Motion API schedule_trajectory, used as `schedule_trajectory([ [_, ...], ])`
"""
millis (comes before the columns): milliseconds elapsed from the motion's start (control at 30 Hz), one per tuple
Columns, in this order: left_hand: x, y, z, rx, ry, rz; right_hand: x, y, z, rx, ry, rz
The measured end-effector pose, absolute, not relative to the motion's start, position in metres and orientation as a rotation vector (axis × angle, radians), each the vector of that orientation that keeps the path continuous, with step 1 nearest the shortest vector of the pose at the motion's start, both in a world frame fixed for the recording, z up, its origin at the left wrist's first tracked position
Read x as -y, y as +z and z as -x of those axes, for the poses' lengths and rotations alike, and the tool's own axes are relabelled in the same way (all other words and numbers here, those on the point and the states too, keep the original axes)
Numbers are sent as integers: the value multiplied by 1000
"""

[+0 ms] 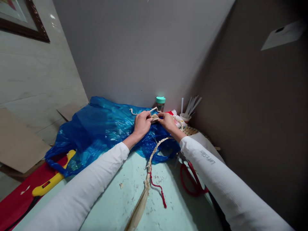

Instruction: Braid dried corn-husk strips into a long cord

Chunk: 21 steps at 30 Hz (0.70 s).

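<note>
both hands are up at the far end of the pale green table point(113, 205), over a crumpled blue plastic bag point(101, 128). left hand point(141, 123) & right hand point(168, 122) meet fingertip to fingertip, each pinched shut on a small tan braided piece point(155, 118) held btwn them, just above the bag. a thin pale strand point(134, 112) curls off it to the left. below the wrists a braided cord point(154, 152) runs toward the viewer across the table and ends in a loose fibre tail point(139, 205); can't tell if it joins the held piece, as the hands hide that bit. red yarn point(163, 199) hangs off the cord approx where the braid goes loose and trails to the right. a red cord loop point(182, 179) lies under the right sleeve. behind the hands, by the wall: a bottle w/ teal lid point(160, 100) and a cup point(185, 118) holding white sticks point(192, 104). far left, a yellow tool point(51, 181) lies on a red surface point(14, 202), touching the bag's edge.
</note>
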<state>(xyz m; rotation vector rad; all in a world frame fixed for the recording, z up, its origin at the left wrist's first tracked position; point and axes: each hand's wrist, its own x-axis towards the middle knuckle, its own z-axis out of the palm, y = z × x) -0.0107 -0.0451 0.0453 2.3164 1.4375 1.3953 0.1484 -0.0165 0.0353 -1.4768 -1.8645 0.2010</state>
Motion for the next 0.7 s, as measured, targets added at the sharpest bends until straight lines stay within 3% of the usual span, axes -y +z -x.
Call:
schedule_trajectory([
  [467, 43, 37, 10, -1406, 1442, -2401, 41, 61, -139, 2112, -40, 1429],
  [700, 42, 17, 20, -1677, 1167, -2587, 42, 55, -144, 1992, -95, 1587],
])
